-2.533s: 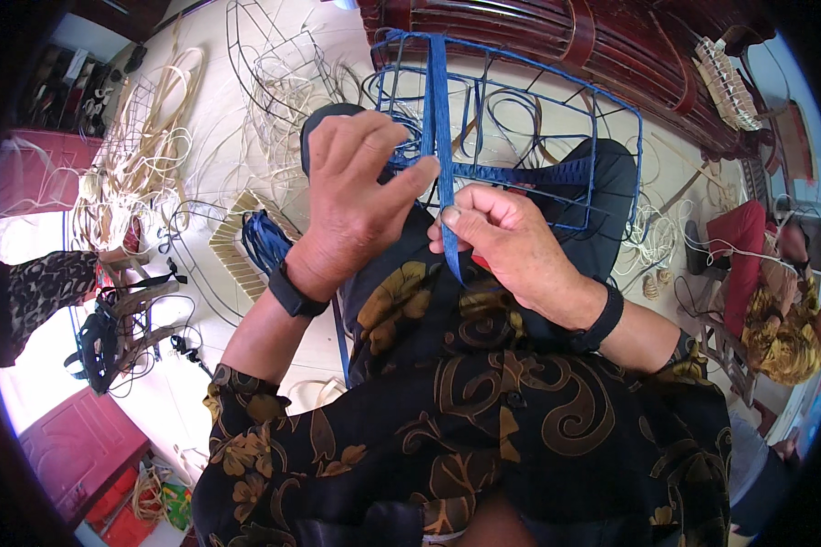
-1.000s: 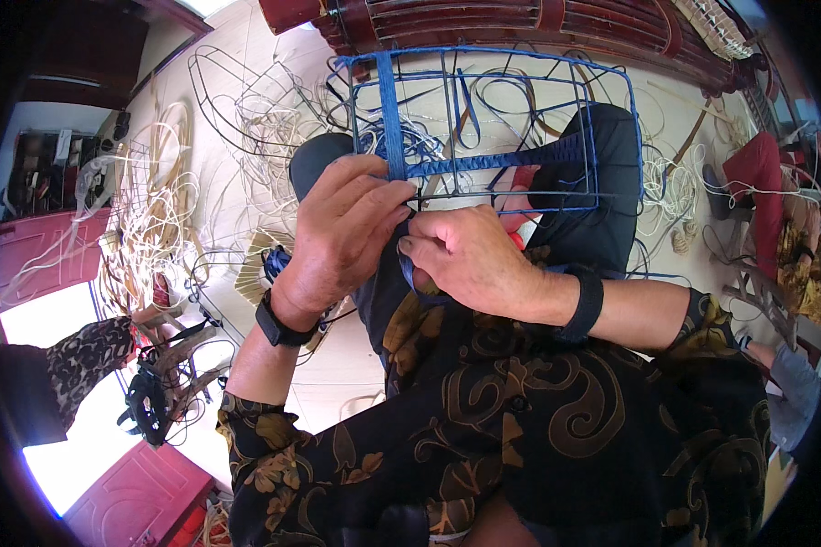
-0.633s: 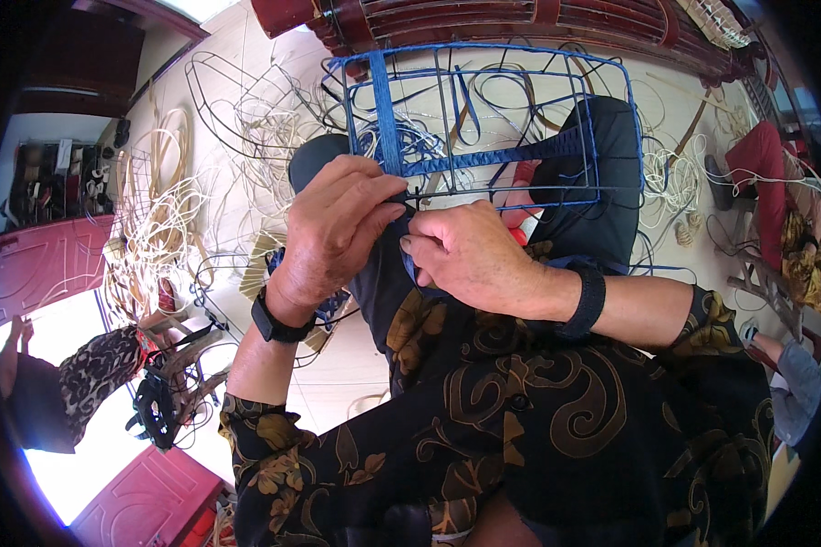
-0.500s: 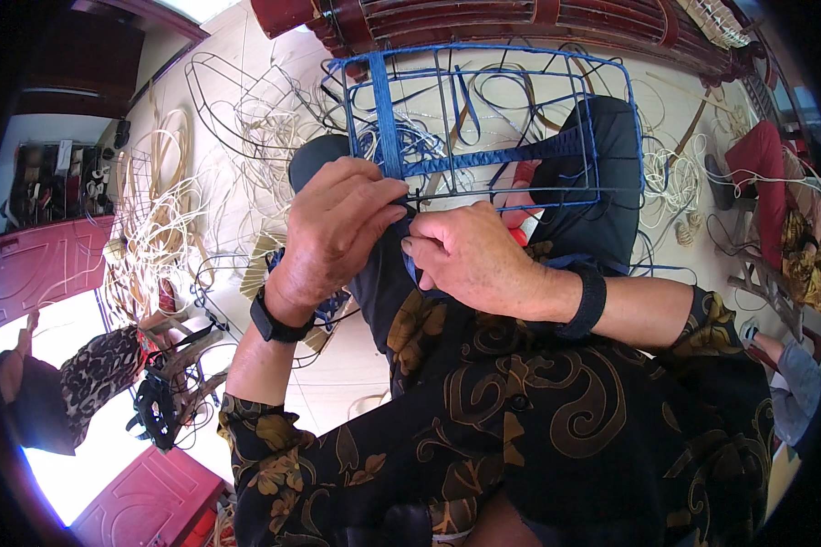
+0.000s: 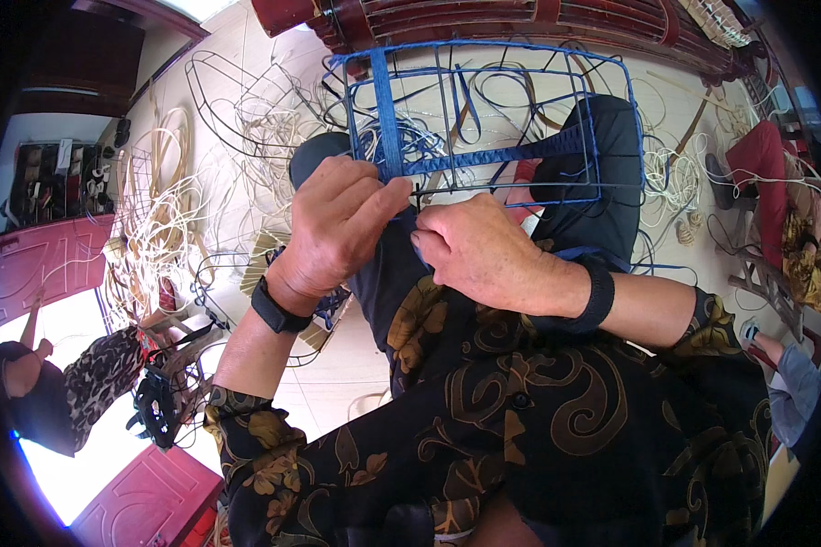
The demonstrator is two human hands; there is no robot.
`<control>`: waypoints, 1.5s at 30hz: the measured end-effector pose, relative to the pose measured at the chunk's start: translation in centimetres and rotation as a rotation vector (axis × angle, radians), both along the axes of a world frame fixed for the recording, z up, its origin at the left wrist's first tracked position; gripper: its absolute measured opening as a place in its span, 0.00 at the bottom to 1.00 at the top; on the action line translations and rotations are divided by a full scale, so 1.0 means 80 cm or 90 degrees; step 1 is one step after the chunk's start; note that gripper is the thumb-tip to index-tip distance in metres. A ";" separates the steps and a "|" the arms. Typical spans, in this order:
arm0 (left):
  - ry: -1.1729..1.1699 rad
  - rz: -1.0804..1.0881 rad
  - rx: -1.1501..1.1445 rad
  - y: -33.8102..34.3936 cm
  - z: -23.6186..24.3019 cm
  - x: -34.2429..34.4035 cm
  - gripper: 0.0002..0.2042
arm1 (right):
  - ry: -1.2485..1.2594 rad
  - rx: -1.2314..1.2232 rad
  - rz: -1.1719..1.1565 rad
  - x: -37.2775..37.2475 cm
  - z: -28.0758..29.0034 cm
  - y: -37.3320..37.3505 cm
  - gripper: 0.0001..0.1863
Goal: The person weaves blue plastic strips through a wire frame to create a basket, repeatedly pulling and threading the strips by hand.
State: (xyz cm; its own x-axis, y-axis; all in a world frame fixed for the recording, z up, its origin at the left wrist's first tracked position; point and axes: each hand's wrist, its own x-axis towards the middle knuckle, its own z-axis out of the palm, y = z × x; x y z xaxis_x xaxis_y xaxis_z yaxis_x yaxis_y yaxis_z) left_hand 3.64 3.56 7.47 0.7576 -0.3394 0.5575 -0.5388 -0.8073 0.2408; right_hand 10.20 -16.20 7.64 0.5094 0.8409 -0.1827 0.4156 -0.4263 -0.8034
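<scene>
A rectangular wire frame (image 5: 523, 45), partly wrapped in blue strip, rests across my knees. Two woven blue bands (image 5: 388, 109) cross it, one down its left part and one lengthwise through the middle. My left hand (image 5: 345, 223) is closed on the near left corner of the wire frame. Just right of it, my right hand (image 5: 497, 255) is closed in a pinch, with a dark blue strip between thumb and fingers close to that corner. Its fingertips hide most of the strip.
Loose pale cane (image 5: 160, 219) lies heaped on the floor at left, and a coil (image 5: 680, 187) at right. A bare wire frame (image 5: 223, 87) stands beyond my left knee. A dark red wooden bench (image 5: 520, 23) runs along the far side. Other people sit at both sides.
My right hand has shifted slightly right and down, away from the corner. My left thumb now lies straighter along the wire frame. The frame itself has barely moved.
</scene>
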 end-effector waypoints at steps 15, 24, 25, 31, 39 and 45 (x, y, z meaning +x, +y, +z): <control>0.038 -0.062 0.128 0.009 0.017 0.008 0.17 | -0.264 -0.113 0.115 0.006 0.001 -0.006 0.06; -0.078 -0.065 0.141 0.008 0.001 0.007 0.20 | -0.209 -0.053 0.157 0.064 0.060 -0.030 0.17; -0.085 -0.064 0.148 0.009 0.000 0.007 0.20 | -0.167 -0.044 0.129 0.074 0.068 -0.031 0.17; -0.135 -0.071 0.168 0.006 -0.003 0.013 0.19 | -0.248 0.070 0.123 0.124 0.042 -0.018 0.14; -0.191 -0.054 0.158 0.004 -0.014 0.015 0.18 | 0.242 -0.133 0.213 0.133 -0.009 0.027 0.22; -0.199 -0.038 0.155 0.001 -0.017 0.010 0.16 | 0.505 -0.111 0.282 0.127 -0.002 0.034 0.31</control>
State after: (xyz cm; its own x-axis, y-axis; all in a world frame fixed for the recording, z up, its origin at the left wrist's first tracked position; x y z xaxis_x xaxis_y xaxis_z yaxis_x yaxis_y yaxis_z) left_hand 4.41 3.68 6.14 0.5394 -0.5274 0.6564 -0.6030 -0.7861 -0.1361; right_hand 20.39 -13.46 7.45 -0.1811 0.8572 -0.4822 -0.0748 -0.5009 -0.8623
